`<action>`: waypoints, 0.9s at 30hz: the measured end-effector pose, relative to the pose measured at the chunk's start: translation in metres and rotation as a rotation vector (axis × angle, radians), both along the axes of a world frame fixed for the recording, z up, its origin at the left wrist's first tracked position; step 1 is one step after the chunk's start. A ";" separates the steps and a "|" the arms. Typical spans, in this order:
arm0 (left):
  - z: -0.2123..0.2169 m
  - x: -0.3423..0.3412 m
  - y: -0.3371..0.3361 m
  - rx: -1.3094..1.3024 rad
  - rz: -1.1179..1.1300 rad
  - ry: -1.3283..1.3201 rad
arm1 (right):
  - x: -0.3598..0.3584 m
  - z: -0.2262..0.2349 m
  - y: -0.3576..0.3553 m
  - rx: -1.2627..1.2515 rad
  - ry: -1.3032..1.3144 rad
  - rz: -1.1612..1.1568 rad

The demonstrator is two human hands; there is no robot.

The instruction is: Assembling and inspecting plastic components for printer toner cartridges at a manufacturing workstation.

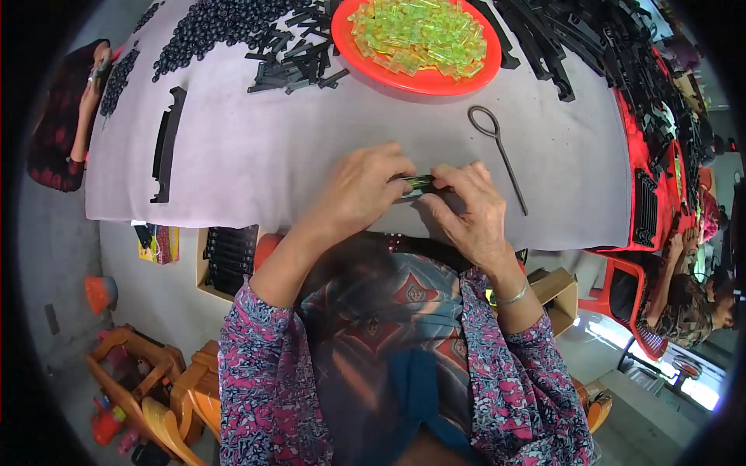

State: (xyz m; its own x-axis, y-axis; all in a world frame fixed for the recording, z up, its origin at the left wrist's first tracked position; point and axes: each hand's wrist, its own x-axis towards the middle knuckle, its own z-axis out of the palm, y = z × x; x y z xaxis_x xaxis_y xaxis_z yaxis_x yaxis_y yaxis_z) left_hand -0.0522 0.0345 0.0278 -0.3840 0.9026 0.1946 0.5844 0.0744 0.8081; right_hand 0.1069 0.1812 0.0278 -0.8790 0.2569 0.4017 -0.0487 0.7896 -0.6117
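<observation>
Near the front edge of the table, my left hand (pixel 369 185) and my right hand (pixel 468 208) pinch the two ends of a black plastic part (pixel 420 194). A yellow-green strip shows in its middle, between my fingertips; the rest of it is covered by my fingers. Beyond my hands stands a red bowl (pixel 339 40) heaped with clear yellow-green plastic pieces (pixel 420 35). To the right of my right hand lies a dark metal rod with a looped end (pixel 501 151). A long black plastic bar (pixel 166 144) with notches rests apart on the left.
Small black round pieces (pixel 210 31) and short black strips (pixel 299 58) are piled at the back left. Long black bars (pixel 536 39) lie at the back right. Below the table's front edge sits a cardboard box (pixel 203 268) of black parts. Other people (pixel 62 116) sit at both sides.
</observation>
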 end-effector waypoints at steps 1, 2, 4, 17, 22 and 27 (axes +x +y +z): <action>-0.001 0.000 0.000 0.007 0.004 0.005 | 0.001 0.000 0.000 0.010 0.007 0.007; -0.002 0.000 0.001 0.014 0.008 0.009 | 0.001 0.000 0.000 0.020 0.013 0.013; -0.001 0.001 0.001 -0.004 0.011 -0.004 | 0.001 -0.001 -0.002 0.082 0.013 0.015; -0.002 -0.005 -0.006 0.116 0.045 -0.257 | 0.002 0.003 -0.009 0.194 0.072 -0.069; 0.021 -0.012 -0.023 -0.033 0.008 -0.141 | 0.000 0.011 -0.012 0.275 0.003 0.029; 0.003 -0.005 -0.030 -0.048 0.016 0.064 | -0.011 0.006 -0.023 0.373 -0.065 0.034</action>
